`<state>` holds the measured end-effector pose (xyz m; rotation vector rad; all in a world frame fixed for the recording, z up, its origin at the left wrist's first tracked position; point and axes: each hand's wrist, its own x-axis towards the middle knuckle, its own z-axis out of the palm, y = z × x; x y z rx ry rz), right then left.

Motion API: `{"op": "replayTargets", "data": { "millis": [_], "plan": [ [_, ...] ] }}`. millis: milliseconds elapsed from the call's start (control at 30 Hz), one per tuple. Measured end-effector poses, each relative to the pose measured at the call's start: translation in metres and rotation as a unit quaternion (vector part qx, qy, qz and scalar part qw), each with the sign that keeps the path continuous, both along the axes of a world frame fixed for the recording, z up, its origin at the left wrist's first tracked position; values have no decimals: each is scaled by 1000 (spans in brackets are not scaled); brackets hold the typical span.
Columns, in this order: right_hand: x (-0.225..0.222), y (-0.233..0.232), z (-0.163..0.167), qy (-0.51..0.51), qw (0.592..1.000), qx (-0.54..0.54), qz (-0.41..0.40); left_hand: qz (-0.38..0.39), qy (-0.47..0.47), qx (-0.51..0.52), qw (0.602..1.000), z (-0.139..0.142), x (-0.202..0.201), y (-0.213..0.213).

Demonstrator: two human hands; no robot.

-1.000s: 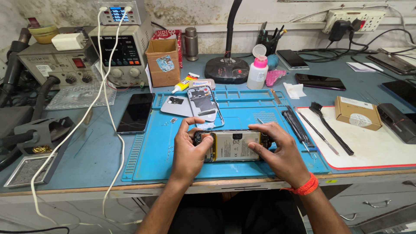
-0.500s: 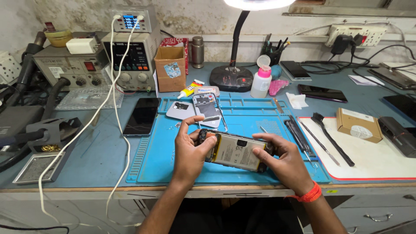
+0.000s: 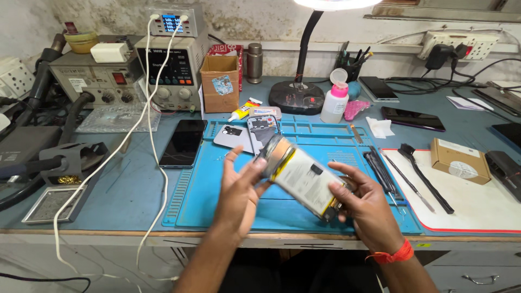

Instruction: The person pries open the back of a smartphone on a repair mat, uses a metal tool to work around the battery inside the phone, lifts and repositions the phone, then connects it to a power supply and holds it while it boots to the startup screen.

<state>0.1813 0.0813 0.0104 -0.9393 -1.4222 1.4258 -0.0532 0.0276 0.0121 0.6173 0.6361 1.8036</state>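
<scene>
An opened phone (image 3: 302, 176) was held tilted above the blue mat (image 3: 217, 209), its pale inner side turned up and its near end lowered to the right. The lower right end was gripped by the right hand (image 3: 369, 209), with the fingers curled around the edge and the thumb laid along the top side. A red band (image 3: 392, 254) was worn on that wrist. The upper left end was steadied by the left hand (image 3: 239, 198), whose fingers were spread open and pressed flat against the phone's edge rather than closed around it.

On the mat behind the hands, a grey phone back (image 3: 232, 135) and another opened handset (image 3: 261, 130) were laid side by side, touching. Just left of the mat a black phone (image 3: 183, 142) was laid face up on the table (image 3: 125, 195), crossed nearby by white cables (image 3: 111, 163). To the right, a brush (image 3: 423, 176) and a small cardboard box (image 3: 460, 160) were set on a white pad (image 3: 477, 209).

Farther back, a tube of glue (image 3: 243, 109), an open brown carton (image 3: 220, 84), a pump bottle (image 3: 334, 100) and the round lamp base (image 3: 296, 97) were ranged in a row. Against the wall, two bench power units (image 3: 135, 76) were placed at the left.
</scene>
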Motion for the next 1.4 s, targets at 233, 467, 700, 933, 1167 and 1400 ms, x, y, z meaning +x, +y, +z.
{"op": "replayTargets", "data": {
  "millis": [233, 467, 700, 933, 1167, 1400],
  "plan": [
    [-13, -17, -9, 128, 991, -29, -14, -121, 185, 13, 975, -20, 44, -9],
    [-13, -41, 7, -74, 995, -19, 61, -176, 241, -18, 954, -19, 13, -7],
    [-10, -44, 22, -276, 955, 112, 16, -191, 344, -125, 911, -11, -27, -6],
    [-25, -46, 16, -246, 863, 442, 20, -200, 387, -107, 894, -8, -27, -12],
    [-28, -43, 9, -264, 825, 484, 122, -95, 513, -139, 842, 1, -25, -50],
    [-31, -44, 7, -254, 815, 505, 128, -102, 392, -3, 914, -13, -40, -102]
  ]
}}
